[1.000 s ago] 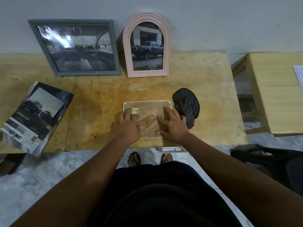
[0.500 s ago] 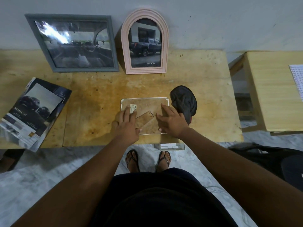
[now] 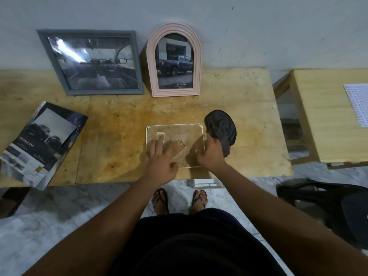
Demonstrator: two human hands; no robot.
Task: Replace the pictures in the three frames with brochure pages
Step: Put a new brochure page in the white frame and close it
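Both your hands on the clear frame (image 3: 175, 145).
Left hand (image 3: 160, 156) flat, fingers spread on it; right hand (image 3: 210, 154) curled at its right edge, grip unclear; dark cloth (image 3: 222, 128) just right.

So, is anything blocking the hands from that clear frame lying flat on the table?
No. The left hand already rests on the clear frame, and the right hand is at its right edge. The dark cloth lies just beside it.

Left hand (image 3: 159, 156) flat, right hand (image 3: 211, 154) curled
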